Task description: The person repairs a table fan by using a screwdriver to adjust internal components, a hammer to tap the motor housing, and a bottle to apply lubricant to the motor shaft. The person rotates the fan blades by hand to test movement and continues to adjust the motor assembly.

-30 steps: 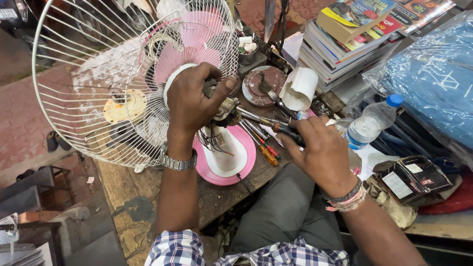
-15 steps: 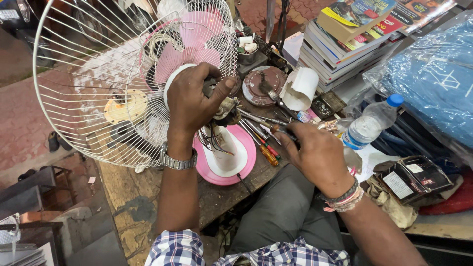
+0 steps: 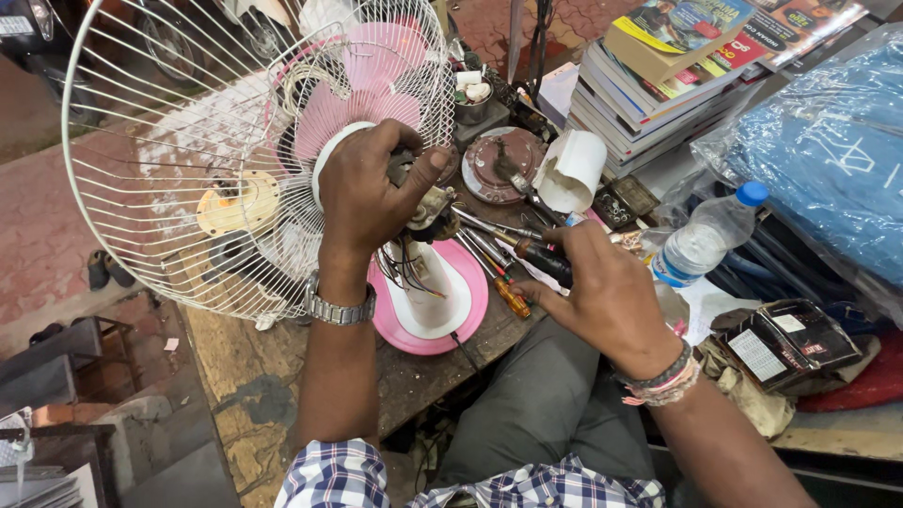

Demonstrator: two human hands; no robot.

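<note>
Wires hang bare from the fan motor (image 3: 428, 212), its cover off; left hand (image 3: 362, 193) fingers clench it above the worktop (image 3: 245, 376), right hand (image 3: 602, 287) fingers grasp a screwdriver (image 3: 527, 249); reassembly remains.

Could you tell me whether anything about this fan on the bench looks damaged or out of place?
Yes. The fan motor under the left hand is uncovered, with loose wires hanging over the pink-and-white base. The wire guard is tilted. The right hand holds a screwdriver.

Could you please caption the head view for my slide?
Left hand grips a pink fan's motor; right hand holds a screwdriver.
</note>
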